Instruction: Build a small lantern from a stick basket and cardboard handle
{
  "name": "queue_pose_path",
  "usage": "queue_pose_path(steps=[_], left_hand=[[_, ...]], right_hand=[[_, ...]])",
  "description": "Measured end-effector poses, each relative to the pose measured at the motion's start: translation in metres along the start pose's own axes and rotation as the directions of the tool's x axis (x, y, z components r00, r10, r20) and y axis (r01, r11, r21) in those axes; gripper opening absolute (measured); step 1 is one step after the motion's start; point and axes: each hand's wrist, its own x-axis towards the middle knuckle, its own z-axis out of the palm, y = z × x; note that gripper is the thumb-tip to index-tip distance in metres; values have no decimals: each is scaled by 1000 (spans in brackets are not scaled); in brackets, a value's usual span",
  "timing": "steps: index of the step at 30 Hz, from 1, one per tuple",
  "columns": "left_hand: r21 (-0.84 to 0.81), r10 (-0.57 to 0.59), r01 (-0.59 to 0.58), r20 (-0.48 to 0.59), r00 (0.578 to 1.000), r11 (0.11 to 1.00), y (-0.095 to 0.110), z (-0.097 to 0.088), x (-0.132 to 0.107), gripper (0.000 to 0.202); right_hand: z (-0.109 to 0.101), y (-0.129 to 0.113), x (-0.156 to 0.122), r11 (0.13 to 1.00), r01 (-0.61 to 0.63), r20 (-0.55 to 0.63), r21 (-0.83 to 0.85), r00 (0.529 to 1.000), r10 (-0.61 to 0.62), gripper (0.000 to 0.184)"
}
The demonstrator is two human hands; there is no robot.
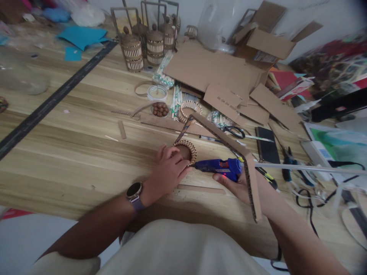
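Observation:
Near the front of the wooden table, my left hand (172, 168) is closed on a small round basket (192, 147) with a rim of short sticks and a cardboard bottom. My right hand (243, 187) grips a blue hot glue gun (219, 168), its red light lit and a long clear glue stick (301, 167) out of its back. The gun's nozzle is at the basket's near right side; whether it touches is hard to see. A bent cardboard strip (220, 133) rises at the basket's far edge, runs over the gun, and hangs down across my right wrist.
Several lidded stick baskets (132, 51) with tall handles stand at the back. Cardboard sheets (206, 68), a cup of brown beads (160, 109), another stick ring (190, 109), scissors (235, 131), a phone (267, 145) and pliers (289, 160) lie beyond and right. A cardboard strip (200, 189) lies in front.

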Motion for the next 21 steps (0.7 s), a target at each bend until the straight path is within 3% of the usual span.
queue_pose_path(steps=[5,21], left_hand=[[-2,-4,4,2,1000,1000,0,0,0,8],[-5,9,-9,-33,999,1000,-1,3,1,9]], right_hand=[[0,-1,0,1000,-6,16,11,1000,5,39],[4,-3,-5,991,97,-88,-90,991,-105,39]])
